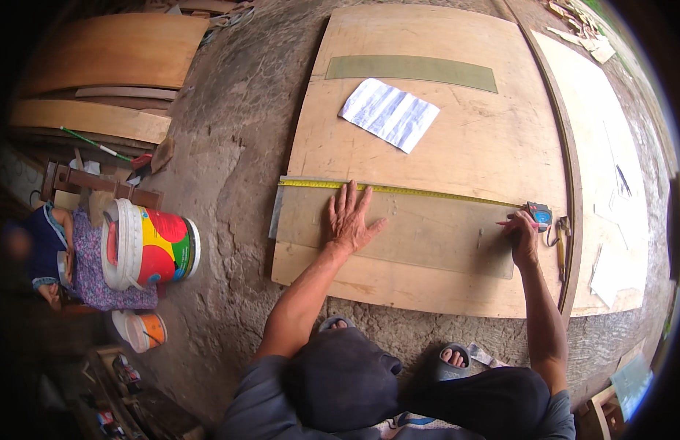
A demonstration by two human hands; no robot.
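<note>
My left hand (350,220) lies open, fingers spread, on a long see-through sheet that looks like glass (428,235); its fingertips touch the yellow blade of a tape measure (420,193). The blade runs along the sheet's far edge, from its left end to the blue and black tape case (539,214) at the right. Beside that case my right hand (525,233) is closed on a thin reddish pencil-like tool (503,223), pointing left over the sheet. Its exact kind is too small to tell. The sheet rests on a large plywood board (310,271).
A printed paper (390,114) and a greenish strip (413,72) lie farther up the board. A hammer (562,249) sits by the wooden batten (571,169) at right. Left stand a colourful bucket (164,246), a smaller bucket (145,331) and a seated person (50,242).
</note>
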